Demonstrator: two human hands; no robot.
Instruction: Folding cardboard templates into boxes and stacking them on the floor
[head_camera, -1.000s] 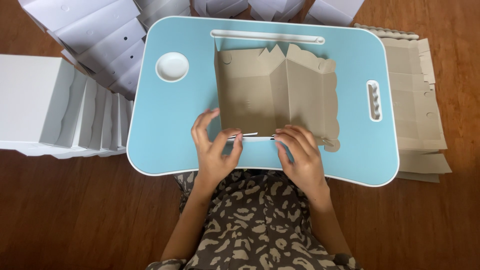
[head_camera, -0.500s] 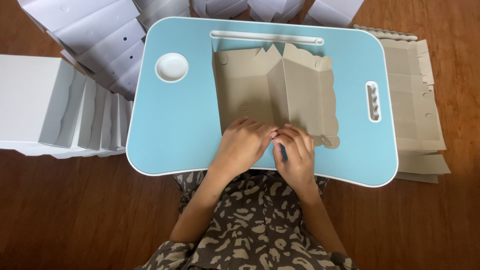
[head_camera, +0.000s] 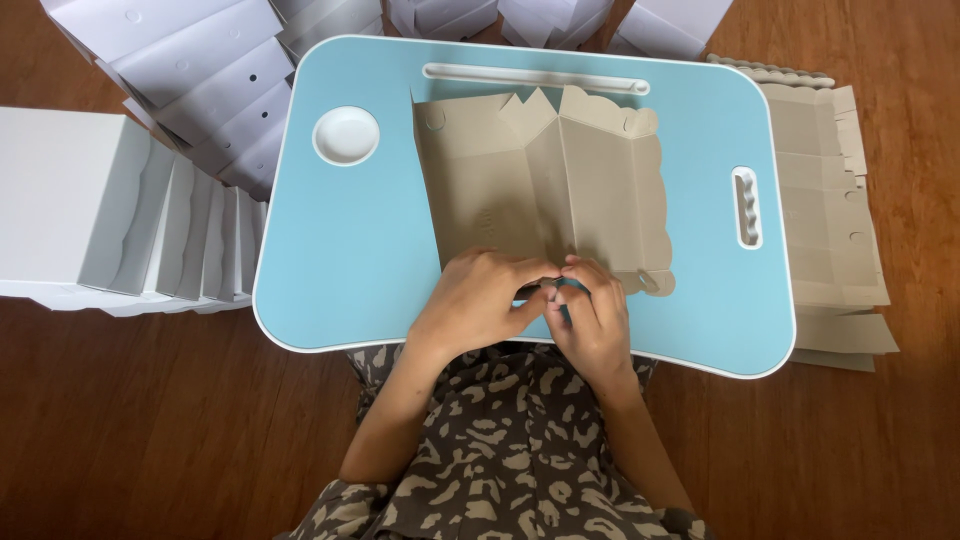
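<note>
Resting surface: wooden floor (head_camera: 150, 420) carries a light blue worktop (head_camera: 330, 260), a lap-style tray with rounded corners.
Worktop features: round white cup recess (head_camera: 346, 135) near the far left corner, long white slot (head_camera: 535, 77) along the far edge, grip cut-out (head_camera: 747, 208) by the right edge.
Flat cardboard box blank (head_camera: 545, 185): lies unfolded on the middle of the worktop, tan side up, its creases running from far edge toward near edge; scalloped border on its right side.
Direction from hands: the blank stretches away from both hands toward the far edge; only its near edge is under them.
Left hand (head_camera: 478, 300): fingers curled, pressing down on the blank's near edge, fingertips meeting the other hand.
Right hand (head_camera: 592, 320): fingers bent, pinching a small flap at that same near edge; exactly what the tips grip I cannot tell.
Nearer hand: both equally close, touching each other at the centre crease.
Open room: bare blue on the left of the blank, a narrower strip on the right, little between blank and near edge.
Surroundings: folded white boxes (head_camera: 130, 225) stacked on the floor beyond the left edge, more flat tan blanks (head_camera: 825, 200) piled beyond the right edge.
</note>
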